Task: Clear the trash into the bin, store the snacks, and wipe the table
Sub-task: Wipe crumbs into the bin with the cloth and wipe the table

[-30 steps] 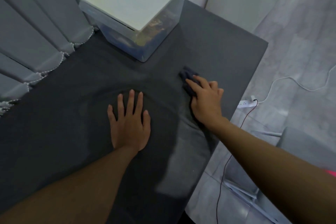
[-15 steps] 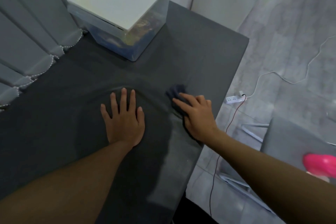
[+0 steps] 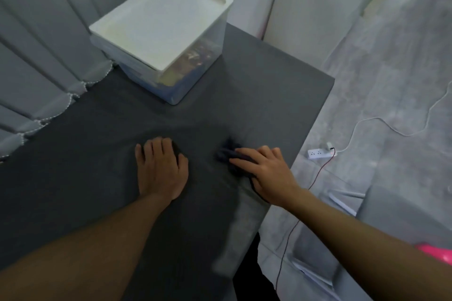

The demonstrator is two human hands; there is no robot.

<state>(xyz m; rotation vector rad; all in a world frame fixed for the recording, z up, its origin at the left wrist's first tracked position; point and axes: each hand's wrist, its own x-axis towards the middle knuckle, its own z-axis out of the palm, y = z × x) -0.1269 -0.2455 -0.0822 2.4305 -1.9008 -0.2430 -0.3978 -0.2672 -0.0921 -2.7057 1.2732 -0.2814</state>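
In front of the white-lidded clear plastic box, the right hand, fingers flat and slightly apart, presses a dark wiping cloth onto the grey worktop to wipe it — the left hand, fingers together, probably braces.

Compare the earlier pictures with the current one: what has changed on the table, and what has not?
The right hand has drawn the dark cloth back toward the person, pressing it flat-fingered. The left hand, spread flat before, now has bent fingers; whether it grips the table cover is unclear. The lidded box stayed put.
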